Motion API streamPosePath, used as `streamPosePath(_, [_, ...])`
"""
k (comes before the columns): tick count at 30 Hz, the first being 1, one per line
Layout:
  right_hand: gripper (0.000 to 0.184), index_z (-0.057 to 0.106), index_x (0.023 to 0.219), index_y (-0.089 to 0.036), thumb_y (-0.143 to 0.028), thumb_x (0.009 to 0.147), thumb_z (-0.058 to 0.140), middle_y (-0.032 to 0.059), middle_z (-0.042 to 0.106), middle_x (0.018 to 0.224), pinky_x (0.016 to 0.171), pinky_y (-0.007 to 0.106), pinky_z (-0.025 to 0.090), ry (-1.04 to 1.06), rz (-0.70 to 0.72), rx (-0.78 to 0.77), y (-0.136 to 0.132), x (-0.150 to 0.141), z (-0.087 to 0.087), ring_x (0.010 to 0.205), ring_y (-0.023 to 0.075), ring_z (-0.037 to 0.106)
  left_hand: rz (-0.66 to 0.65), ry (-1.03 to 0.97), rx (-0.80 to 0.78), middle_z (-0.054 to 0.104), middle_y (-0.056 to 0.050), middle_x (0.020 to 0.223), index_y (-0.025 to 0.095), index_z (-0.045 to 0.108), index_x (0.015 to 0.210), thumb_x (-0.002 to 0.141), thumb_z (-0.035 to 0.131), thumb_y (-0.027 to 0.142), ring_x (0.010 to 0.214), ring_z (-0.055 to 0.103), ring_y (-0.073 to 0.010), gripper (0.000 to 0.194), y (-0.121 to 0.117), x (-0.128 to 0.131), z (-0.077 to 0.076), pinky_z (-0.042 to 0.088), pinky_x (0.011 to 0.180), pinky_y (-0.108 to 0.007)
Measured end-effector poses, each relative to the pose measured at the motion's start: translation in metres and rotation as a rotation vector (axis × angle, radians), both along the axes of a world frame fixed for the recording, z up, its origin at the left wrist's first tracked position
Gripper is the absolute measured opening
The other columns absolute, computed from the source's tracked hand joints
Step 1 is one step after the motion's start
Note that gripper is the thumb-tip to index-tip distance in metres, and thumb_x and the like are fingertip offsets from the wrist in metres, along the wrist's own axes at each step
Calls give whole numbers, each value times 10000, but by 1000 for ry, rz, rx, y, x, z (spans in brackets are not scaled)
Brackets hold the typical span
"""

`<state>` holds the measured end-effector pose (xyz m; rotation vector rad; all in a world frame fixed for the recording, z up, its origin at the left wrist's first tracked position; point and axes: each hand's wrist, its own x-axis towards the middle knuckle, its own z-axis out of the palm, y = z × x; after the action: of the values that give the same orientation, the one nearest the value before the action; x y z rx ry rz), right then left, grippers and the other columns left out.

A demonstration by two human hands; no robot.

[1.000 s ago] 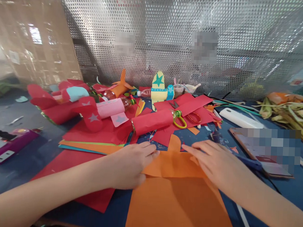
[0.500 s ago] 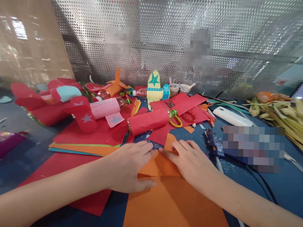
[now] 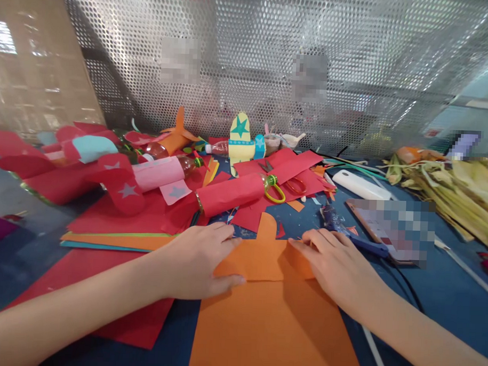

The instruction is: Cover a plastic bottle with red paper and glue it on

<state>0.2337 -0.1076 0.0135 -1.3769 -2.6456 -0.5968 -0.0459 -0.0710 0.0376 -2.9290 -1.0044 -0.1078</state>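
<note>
An orange paper cut-out (image 3: 261, 261) with a rounded tab at its top lies on a larger orange sheet (image 3: 274, 333). My left hand (image 3: 203, 259) rests on the left end of the cut-out, fingertips on its upper edge and thumb spread near its lower edge. On the right end lies my right hand (image 3: 333, 261), palm down, index finger stretched along the top and the other fingers bent. Both hands are open and press on the paper; the cut-out's outer ends are partly hidden under them.
Beyond the hands lie a red paper-wrapped bottle (image 3: 231, 194), scissors (image 3: 274, 193) and red paper scraps. Paper-covered bottle models crowd the left. A phone (image 3: 390, 231), a blue-handled tool (image 3: 354, 237) and a white device (image 3: 362, 184) lie right. Perforated metal (image 3: 248, 55) stands behind.
My right hand slid left over the cut-out to its tab, then back to the right end. My left hand stayed on the left end, its thumb spreading outward. The view shifted slightly right.
</note>
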Motion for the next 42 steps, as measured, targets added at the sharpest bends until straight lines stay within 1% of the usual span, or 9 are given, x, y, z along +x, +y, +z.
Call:
streamPosePath(6, [400, 693, 1084, -168, -7, 798, 466, 77, 665, 895, 686, 340, 415, -28, -63, 59, -6, 10, -2, 803, 214, 595, 15, 9, 13, 678, -114, 944, 128, 704, 992, 856, 580, 483, 837, 662, -237, 400, 3, -3, 5, 556, 726, -347])
streamPosePath(12, [366, 701, 1090, -139, -22, 805, 504, 79, 661, 838, 654, 348, 438, -90, -153, 79, -12, 2, 0, 778, 224, 594, -5, 32, 111, 663, -98, 831, 124, 691, 882, 898, 543, 303, 760, 647, -219, 233, 3, -8, -3, 542, 686, -337])
streamPosePath(21, [369, 705, 1047, -72, 3, 756, 491, 126, 667, 848, 649, 367, 499, -139, -234, 110, -20, -1, -7, 782, 248, 601, 30, 80, 229, 634, -70, 699, 159, 639, 698, 888, 521, 310, 646, 605, -200, 270, 3, -11, -6, 473, 528, -297])
streamPosePath(24, [319, 721, 950, -94, 9, 754, 491, 127, 667, 831, 638, 368, 506, -132, -245, 108, -19, 0, -2, 772, 256, 605, 60, 110, 258, 623, -75, 681, 155, 630, 683, 888, 530, 304, 640, 593, -210, 271, 3, -9, -5, 459, 511, -302])
streamPosePath(27, [294, 704, 983, -112, -35, 814, 477, 124, 680, 867, 701, 412, 516, -35, -231, 105, -8, 5, 12, 802, 274, 621, 55, 77, 243, 627, -80, 721, 144, 633, 745, 895, 528, 303, 679, 599, -220, 243, 6, -7, -5, 491, 582, -325])
streamPosePath(30, [295, 666, 1078, -115, -111, 897, 434, 125, 706, 1002, 814, 412, 514, 156, -186, -7, 10, 9, 27, 927, 266, 645, 61, 20, 167, 647, -82, 836, 143, 637, 861, 897, 536, 326, 750, 615, -210, 212, 12, -7, -7, 509, 679, -326])
streamPosePath(35, [215, 670, 1061, -188, -240, 903, 535, 78, 727, 1014, 786, 357, 521, 262, -180, -420, 38, 4, 32, 938, 235, 669, 89, -73, 57, 664, -106, 1042, 136, 609, 1087, 881, 582, 319, 945, 624, -234, 277, 17, -10, -11, 493, 849, -353])
streamPosePath(38, [161, 663, 1000, -191, -230, 854, 608, 57, 702, 892, 750, 346, 503, 288, -163, -467, 42, 1, 24, 870, 227, 649, 138, -61, -44, 657, -107, 1069, 133, 608, 1102, 873, 596, 321, 990, 609, -246, 297, 18, -10, -11, 466, 893, -367])
streamPosePath(42, [24, 614, 849, -211, -206, 846, 591, 39, 626, 800, 717, 340, 478, 358, -141, -513, 37, 0, 17, 824, 218, 594, 201, -93, -188, 631, -81, 1018, 144, 608, 1073, 844, 616, 329, 979, 585, -240, 294, 22, -8, -10, 448, 880, -348])
